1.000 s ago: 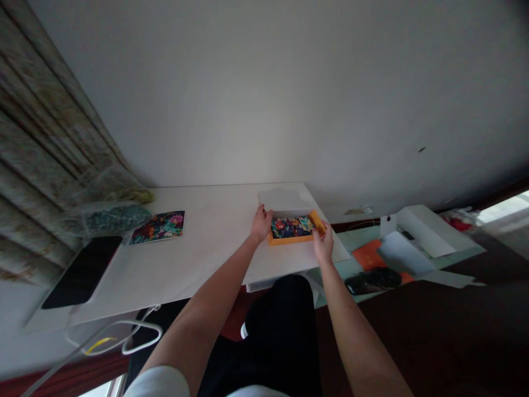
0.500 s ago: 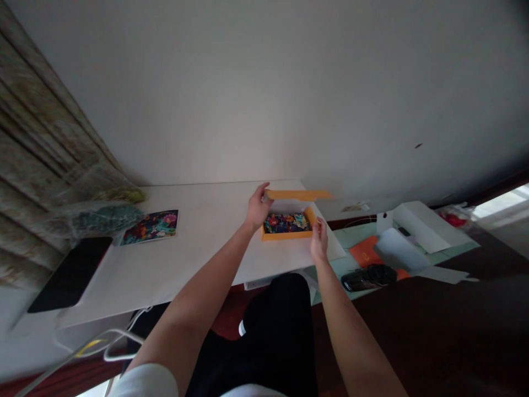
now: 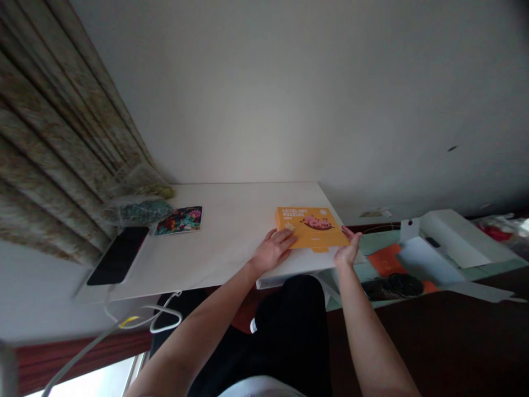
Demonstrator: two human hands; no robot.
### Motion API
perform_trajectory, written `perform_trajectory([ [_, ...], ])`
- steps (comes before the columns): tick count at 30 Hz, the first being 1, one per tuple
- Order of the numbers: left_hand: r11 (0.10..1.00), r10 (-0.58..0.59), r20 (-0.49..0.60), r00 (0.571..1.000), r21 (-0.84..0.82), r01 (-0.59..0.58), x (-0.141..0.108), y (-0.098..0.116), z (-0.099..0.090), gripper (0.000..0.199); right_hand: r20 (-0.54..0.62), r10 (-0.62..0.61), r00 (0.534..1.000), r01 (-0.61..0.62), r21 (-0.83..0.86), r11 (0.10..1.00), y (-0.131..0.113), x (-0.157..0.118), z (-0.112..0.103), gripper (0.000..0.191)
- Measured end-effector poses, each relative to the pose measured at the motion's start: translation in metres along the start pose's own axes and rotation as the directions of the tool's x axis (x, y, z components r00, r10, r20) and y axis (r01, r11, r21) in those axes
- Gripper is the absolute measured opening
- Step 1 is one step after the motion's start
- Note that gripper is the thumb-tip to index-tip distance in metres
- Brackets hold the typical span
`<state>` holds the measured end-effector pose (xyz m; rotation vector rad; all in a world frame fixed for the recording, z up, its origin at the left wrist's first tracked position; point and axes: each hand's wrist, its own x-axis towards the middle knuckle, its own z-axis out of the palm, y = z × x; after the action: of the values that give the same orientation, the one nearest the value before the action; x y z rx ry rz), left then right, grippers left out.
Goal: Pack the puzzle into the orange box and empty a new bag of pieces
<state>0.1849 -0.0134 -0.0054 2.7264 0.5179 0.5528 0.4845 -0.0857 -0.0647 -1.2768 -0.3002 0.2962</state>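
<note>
The yellow puzzle box [image 3: 309, 229] lies near the right end of the white desk [image 3: 231, 220], a small flap jutting from its front edge. The left hand [image 3: 270, 253] has its grip apart, fingers spread over the box's left front corner; the right hand [image 3: 347, 251] is at the right side, and whether its grip is clamped I cannot tell. Well to the left, a clear plastic bag [image 3: 138, 212] partly covers a flowery picture [image 3: 182, 219], beside a black slab-like device [image 3: 118, 256]. A white cable [image 3: 167, 331] loops below. Past the right end, a lower greenish surface [image 3: 370, 241] carries orange paper [image 3: 383, 260], an open white box [image 3: 427, 258] and a black object [image 3: 394, 286]
</note>
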Motion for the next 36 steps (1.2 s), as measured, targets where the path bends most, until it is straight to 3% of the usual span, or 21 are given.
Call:
perform_trajectory([
  [3,0.999,0.007,0.052,0.999,0.052,-0.009,-0.009,0.002,-0.002,0.052,0.081,0.063,0.995,-0.059,-0.042,0.997,-0.005,0.000,-0.006,0.073],
  [5,0.997,0.009,0.061,0.998,0.075,-0.014,-0.016,0.003,-0.004,0.048,0.180,0.059,0.982,-0.034,-0.137,0.990,-0.010,-0.002,-0.008,0.068],
  [7,0.996,0.002,0.048,0.999,0.084,-0.007,-0.026,0.003,-0.008,0.044,0.268,0.015,0.963,0.059,-0.265,0.963,-0.016,-0.004,-0.010,0.068],
  [9,0.996,-0.023,0.028,0.999,0.084,0.020,-0.041,-0.001,-0.012,0.043,0.337,-0.093,0.937,0.235,-0.409,0.882,-0.025,-0.009,-0.009,0.075],
  [10,0.996,-0.044,0.021,0.999,0.084,0.042,-0.050,-0.005,-0.015,0.042,0.386,-0.169,0.907,0.353,-0.475,0.806,-0.030,-0.013,-0.008,0.078],
  [12,0.990,-0.104,0.006,0.995,0.094,0.103,-0.069,-0.019,-0.020,0.039,0.535,-0.296,0.791,0.593,-0.553,0.585,-0.041,-0.024,-0.004,0.077],
  [14,0.979,-0.175,-0.018,0.984,0.107,0.176,-0.089,-0.037,-0.027,0.035,0.692,-0.309,0.652,0.754,-0.551,0.357,-0.051,-0.040,0.002,0.068],
  [16,0.963,-0.241,-0.062,0.968,0.111,0.247,-0.108,-0.056,-0.034,0.032,0.790,-0.250,0.560,0.829,-0.531,0.177,-0.057,-0.057,0.009,0.056],
  [18,0.944,-0.295,-0.106,0.950,0.120,0.306,-0.123,-0.073,-0.042,0.031,0.833,-0.185,0.522,0.851,-0.522,0.050,-0.059,-0.072,0.016,0.049],
  [20,0.923,-0.341,-0.136,0.930,0.140,0.358,-0.136,-0.085,-0.049,0.032,0.844,-0.139,0.518,0.851,-0.525,-0.016,-0.057,-0.082,0.021,0.047],
  [27,0.872,-0.437,-0.201,0.877,0.145,0.468,-0.146,-0.090,-0.053,0.035,0.835,-0.170,0.524,0.847,-0.531,0.003,-0.034,-0.073,0.041,0.050],
  [31,0.865,-0.446,-0.206,0.871,0.152,0.479,-0.144,-0.087,-0.050,0.033,0.795,-0.183,0.578,0.812,-0.583,0.028,-0.022,-0.052,0.067,0.052],
  [33,0.865,-0.444,-0.207,0.872,0.155,0.477,-0.144,-0.086,-0.049,0.033,0.774,-0.180,0.607,0.793,-0.606,0.067,-0.017,-0.037,0.084,0.052],
  [36,0.868,-0.444,-0.208,0.872,0.144,0.476,-0.145,-0.086,-0.050,0.033,0.748,-0.212,0.629,0.777,-0.596,0.199,-0.008,-0.010,0.110,0.051],
])
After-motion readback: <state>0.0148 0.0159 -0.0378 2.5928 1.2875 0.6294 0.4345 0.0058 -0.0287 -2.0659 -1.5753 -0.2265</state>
